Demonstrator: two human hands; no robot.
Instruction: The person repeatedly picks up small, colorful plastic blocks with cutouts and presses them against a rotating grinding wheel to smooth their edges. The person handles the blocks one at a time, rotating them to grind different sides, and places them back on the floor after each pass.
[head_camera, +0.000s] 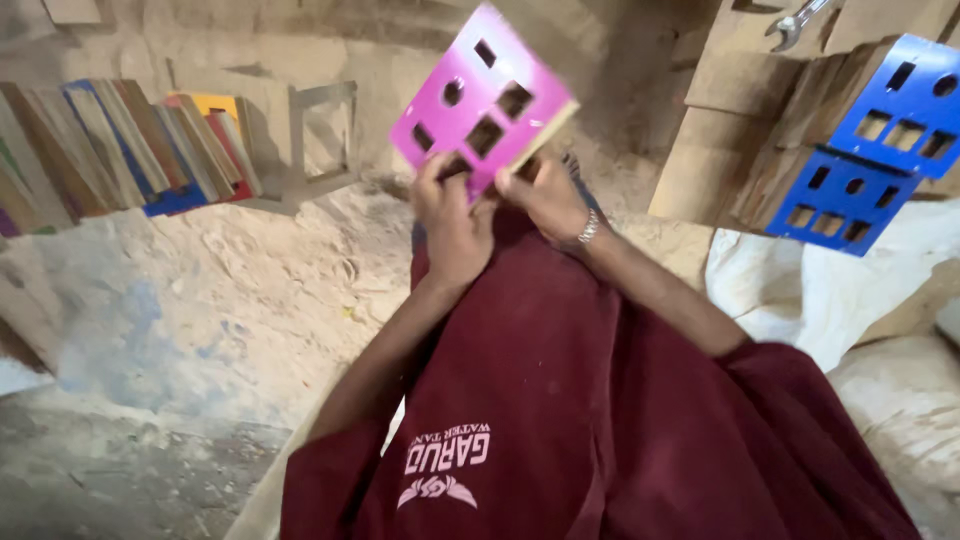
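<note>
Both hands are closed on the lower edge of a pink board (483, 97) with cut-out openings — the left hand (452, 222) at its lower left corner, the right hand (545, 197) just beside it. The board rises tilted above the fingers, over the maroon-clad lap (560, 400). Farther out — blue cut-out boards (870, 150) lean at right, well apart, and coloured planks (120, 150) stand at left.

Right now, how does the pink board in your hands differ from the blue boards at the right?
The pink board is magenta; the blue boards are deep blue. The pink board is a single piece gripped by the left hand and right hand; the blue boards lie untouched on a wood stack. The pink board is tilted up toward the camera. Both kinds have square and round cut-outs and bare wood edges.
</note>
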